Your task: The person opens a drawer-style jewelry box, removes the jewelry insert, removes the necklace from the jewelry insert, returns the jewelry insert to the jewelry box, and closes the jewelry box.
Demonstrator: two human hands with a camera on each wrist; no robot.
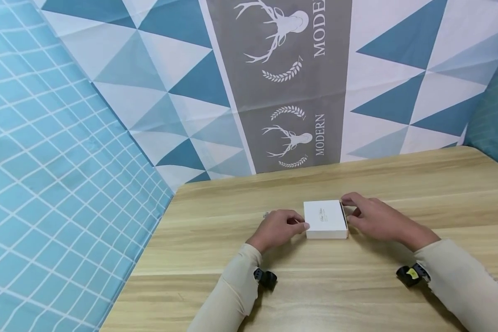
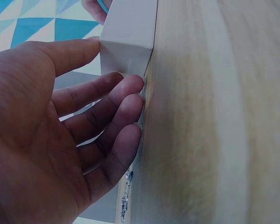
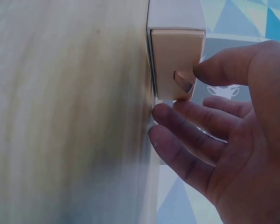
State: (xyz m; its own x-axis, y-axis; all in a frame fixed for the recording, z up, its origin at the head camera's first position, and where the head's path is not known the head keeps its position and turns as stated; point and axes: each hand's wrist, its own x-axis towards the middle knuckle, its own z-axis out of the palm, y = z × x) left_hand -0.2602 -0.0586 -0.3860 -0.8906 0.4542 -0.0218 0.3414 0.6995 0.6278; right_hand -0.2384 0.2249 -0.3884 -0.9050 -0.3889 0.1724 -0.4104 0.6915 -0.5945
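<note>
A small white box (image 1: 324, 217) with fine lettering on its lid lies flat on the wooden table. At its left end is my left hand (image 1: 277, 229); in the left wrist view the thumb tip touches the box's edge, and the other fingers bend loosely close to the end face. My right hand (image 1: 373, 216) is at the opposite end, fingers loosely bent. There the right wrist view shows a tan inner tray (image 3: 170, 56) inside the white sleeve, with a small ribbon tab (image 3: 183, 83) near the right thumb. Neither hand visibly grips the box.
A small silvery patterned piece (image 1: 266, 214) lies on the table (image 1: 315, 286) just beyond my left hand. Patterned fabric (image 1: 182, 92) hangs behind the table's far edge, and blue checked cloth (image 1: 58, 161) hangs along the left. Each wrist carries a strapped black camera (image 1: 268, 279).
</note>
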